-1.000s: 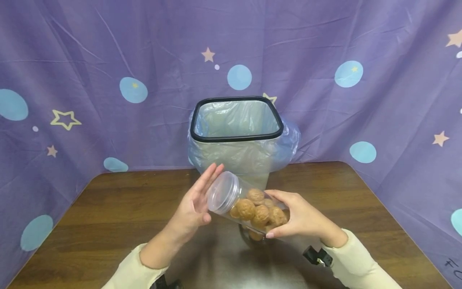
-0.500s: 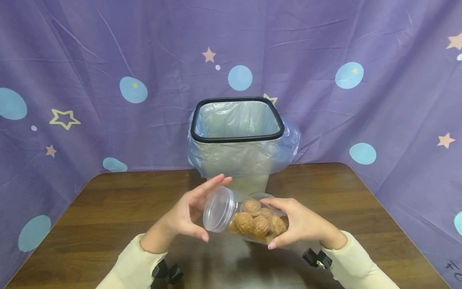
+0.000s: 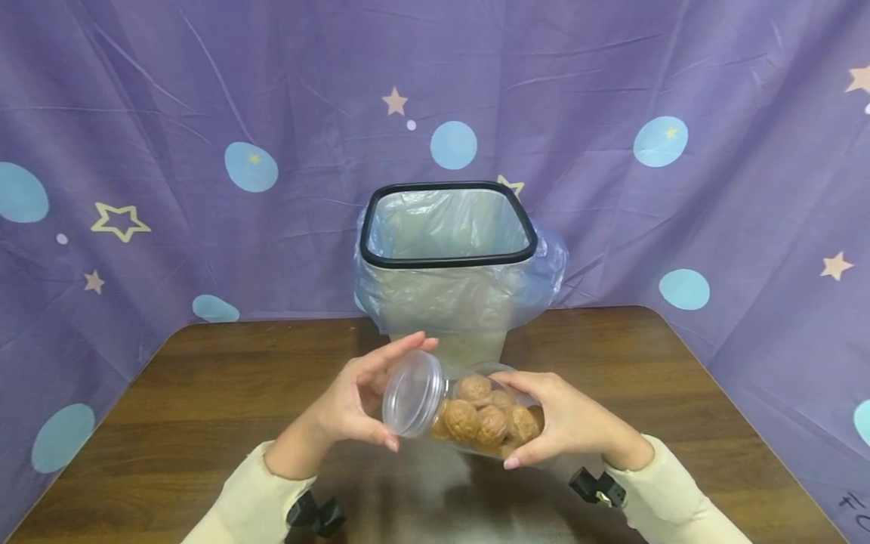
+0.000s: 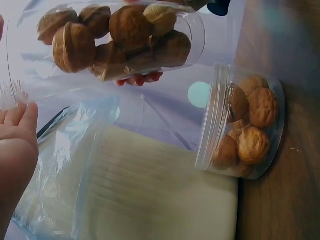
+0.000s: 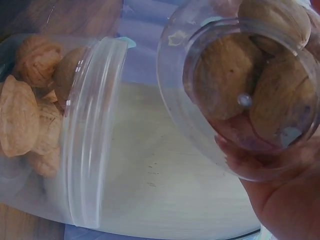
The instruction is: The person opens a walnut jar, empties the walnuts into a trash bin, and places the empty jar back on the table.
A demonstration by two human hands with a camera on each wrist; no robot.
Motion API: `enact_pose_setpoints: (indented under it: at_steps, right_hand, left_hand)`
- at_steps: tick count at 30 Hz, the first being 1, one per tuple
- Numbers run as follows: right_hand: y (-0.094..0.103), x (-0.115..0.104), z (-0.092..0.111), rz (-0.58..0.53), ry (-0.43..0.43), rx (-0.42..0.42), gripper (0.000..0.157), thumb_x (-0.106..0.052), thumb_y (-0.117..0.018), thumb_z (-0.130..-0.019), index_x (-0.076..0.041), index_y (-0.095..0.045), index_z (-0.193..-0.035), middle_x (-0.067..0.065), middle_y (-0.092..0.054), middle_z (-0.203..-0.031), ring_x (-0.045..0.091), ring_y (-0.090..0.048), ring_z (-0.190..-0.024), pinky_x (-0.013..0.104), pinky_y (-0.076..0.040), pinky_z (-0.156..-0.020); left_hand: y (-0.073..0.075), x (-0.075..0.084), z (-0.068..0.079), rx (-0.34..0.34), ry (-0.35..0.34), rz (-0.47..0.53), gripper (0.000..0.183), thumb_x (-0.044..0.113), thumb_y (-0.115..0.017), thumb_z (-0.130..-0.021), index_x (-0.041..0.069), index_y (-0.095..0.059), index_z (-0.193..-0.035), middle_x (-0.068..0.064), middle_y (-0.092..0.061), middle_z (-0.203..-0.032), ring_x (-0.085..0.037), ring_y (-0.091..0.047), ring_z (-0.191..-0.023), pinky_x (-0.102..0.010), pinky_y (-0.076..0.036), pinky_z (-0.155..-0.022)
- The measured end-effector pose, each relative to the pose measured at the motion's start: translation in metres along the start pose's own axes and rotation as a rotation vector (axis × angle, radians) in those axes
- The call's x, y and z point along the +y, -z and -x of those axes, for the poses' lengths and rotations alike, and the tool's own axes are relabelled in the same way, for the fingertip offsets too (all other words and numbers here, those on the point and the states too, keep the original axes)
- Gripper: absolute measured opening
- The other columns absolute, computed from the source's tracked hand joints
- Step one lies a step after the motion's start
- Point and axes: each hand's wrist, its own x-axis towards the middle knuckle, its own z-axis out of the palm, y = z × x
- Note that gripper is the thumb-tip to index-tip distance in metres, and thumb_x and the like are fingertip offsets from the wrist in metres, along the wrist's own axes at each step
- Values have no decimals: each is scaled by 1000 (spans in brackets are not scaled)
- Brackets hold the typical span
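Observation:
A clear plastic jar of walnuts (image 3: 476, 415) lies tilted on its side above the table, its lid (image 3: 411, 394) facing left. My right hand (image 3: 578, 423) grips its base end, thumb in front and fingers behind. Curved around the lid is my left hand (image 3: 353, 400), its thumb by the lower rim and its fingers behind the lid. In the left wrist view, fingertips (image 4: 20, 115) touch the lid's edge. A second lidded jar (image 4: 245, 130) of walnuts stands upright on the table, mostly hidden behind the held jar in the head view.
A pale bin (image 3: 469, 347) with a black rim (image 3: 448, 264) and a bluish plastic liner (image 3: 544, 257) stands at the back of the wooden table (image 3: 224, 393). Purple patterned curtains (image 3: 306, 113) hang behind and at both sides.
The held jar has come down and levelled somewhat, mostly in the first half second. My left hand has come in around the lid, its thumb now closer to the rim.

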Motion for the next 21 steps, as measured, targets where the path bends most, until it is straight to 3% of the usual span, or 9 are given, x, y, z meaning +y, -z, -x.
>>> enact_pose_setpoints:
  at_steps: [6,16,21]
  right_hand:
    - [0,-2,1,26,-15,27,83,-44,-85,-61,-4,-53,-127,4,-63,-119,12,-59,-102,37,-51,-87]
    - [-1,-3,2,47,-60,76,83,-41,-87,-60,-6,-54,-127,1,-64,-117,11,-59,-101,33,-50,-88]
    - [-1,-3,2,82,-53,106,83,-42,-86,-60,-4,-54,-126,3,-64,-116,13,-60,-101,33,-51,-88]
  left_hand:
    - [-7,0,3,110,51,-7,94,14,-81,-73,-3,-25,-146,-13,-38,-148,-19,-46,-127,-33,-44,-100]
    - [-23,2,4,297,102,-33,89,16,-81,-73,-6,-31,-143,-10,-43,-145,-20,-45,-128,-31,-40,-104]
    - [-31,6,4,417,180,-15,83,13,-80,-75,-3,-34,-143,-6,-46,-143,-18,-47,-126,-28,-44,-99]
